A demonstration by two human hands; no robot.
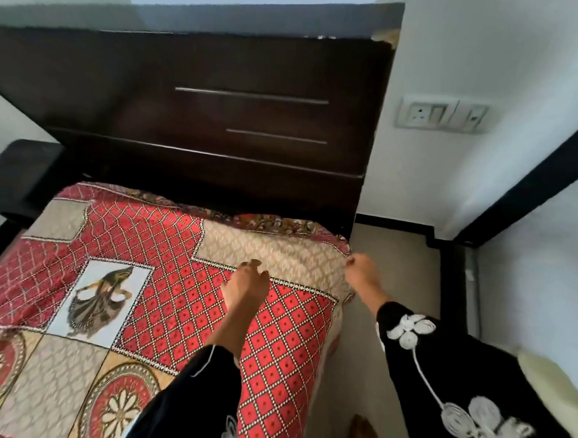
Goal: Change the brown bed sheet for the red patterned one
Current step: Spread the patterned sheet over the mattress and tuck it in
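1. The red patterned sheet (pixel 168 247) lies spread over the bed. It covers the mattress from the near edge to the dark wooden headboard (pixel 219 118) at the far end.
2. The sheet shows red lattice panels, beige panels, round flower medallions at near left, and a white panel with a dancing figure (pixel 101 297).
3. A strip of brown flowered cloth (pixel 274 223) runs along the far edge against the headboard. I cannot tell whether it is the sheet's border or a separate cloth.
4. The left hand (pixel 246 283) reaches over the right part of the bed. Its fingertips (pixel 255 263) are bunched and touch the sheet where a red panel meets the beige one. I cannot tell whether this grip pinches fabric or only rests on it.
5. The right hand (pixel 361 273) is at the bed's far right corner, beyond the mattress edge. Its fingers are curled tight, and the grip pinches the sheet's edge.
6. The sheet hangs over the right side of the mattress below that hand.
7. Both arms wear black sleeves with white embroidery, the left sleeve (pixel 193 395) over the bed and the right sleeve (pixel 439 371) over the floor (pixel 394 271).
8. A bare foot (pixel 363 432) stands on the floor just beside the bed, at the near edge.
9. A switch and socket plate (pixel 442 114) is on the white wall to the right of the headboard.
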